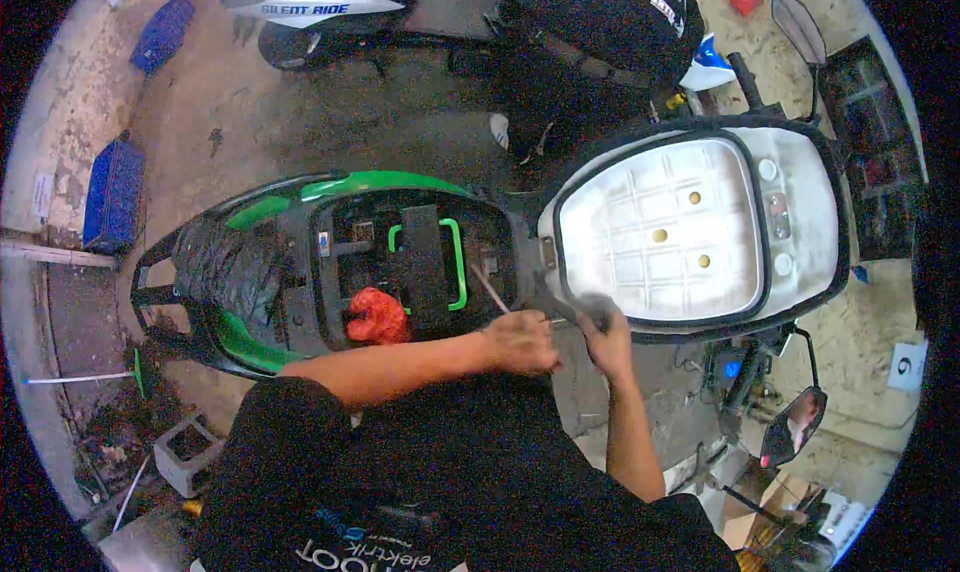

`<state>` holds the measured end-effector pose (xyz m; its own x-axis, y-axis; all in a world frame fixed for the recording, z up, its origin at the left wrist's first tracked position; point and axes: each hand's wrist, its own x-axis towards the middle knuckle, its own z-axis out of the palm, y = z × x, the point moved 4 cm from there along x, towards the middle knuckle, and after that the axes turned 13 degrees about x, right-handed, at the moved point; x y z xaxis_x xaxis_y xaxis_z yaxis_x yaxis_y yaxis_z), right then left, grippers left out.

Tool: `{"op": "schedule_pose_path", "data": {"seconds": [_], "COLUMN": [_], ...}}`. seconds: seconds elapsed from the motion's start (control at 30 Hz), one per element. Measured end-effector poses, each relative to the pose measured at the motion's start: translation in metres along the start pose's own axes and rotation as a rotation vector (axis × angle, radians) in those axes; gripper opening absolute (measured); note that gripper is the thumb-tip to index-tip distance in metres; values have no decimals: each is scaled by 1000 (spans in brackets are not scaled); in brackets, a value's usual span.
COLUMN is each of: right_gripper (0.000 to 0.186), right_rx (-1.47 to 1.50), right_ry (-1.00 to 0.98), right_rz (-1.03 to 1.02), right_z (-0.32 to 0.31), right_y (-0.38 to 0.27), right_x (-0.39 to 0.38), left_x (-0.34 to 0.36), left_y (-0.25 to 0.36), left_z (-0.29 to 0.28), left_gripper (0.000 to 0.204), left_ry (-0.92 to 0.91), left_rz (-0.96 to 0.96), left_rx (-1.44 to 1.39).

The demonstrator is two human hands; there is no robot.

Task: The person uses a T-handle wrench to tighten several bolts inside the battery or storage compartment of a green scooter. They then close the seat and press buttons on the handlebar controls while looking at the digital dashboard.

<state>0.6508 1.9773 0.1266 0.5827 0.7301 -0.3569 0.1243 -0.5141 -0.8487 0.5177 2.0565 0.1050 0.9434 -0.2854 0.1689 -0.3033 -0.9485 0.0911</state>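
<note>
White scooter panel (pixel 320 9): bore two words in slanted dark-blue capitals. Black shirt (pixel 420 462), camera wearer's: carried white and blue lettering, partly legible. Dark top (pixel 600 27), second person's: showed several coloured printed badges. White card (pixel 906 368), right: held one dark numeral. Pale sheet (pixel 42 195), left wall: was too small to read.

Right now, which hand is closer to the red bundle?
Left. The left hand is right of the red bundle; the right hand is farther right, by the white seat underside.
</note>
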Motion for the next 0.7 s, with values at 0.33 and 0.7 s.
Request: {"op": "schedule_pose_path", "data": {"seconds": [0.33, 0.7], "right_gripper": [43, 35], "right_rx": [-315, -238], "right_ry": [-555, -395], "right_rz": [-344, 255], "right_z": [125, 70], "right_y": [-119, -45], "right_x": [66, -10], "left_x": [-36, -59], "left_y": [1, -120], "left_z": [-10, -15], "left_gripper": [26, 38], "left_ry": [502, 642], "left_rz": [207, -1597], "left_rx": [277, -770]}}
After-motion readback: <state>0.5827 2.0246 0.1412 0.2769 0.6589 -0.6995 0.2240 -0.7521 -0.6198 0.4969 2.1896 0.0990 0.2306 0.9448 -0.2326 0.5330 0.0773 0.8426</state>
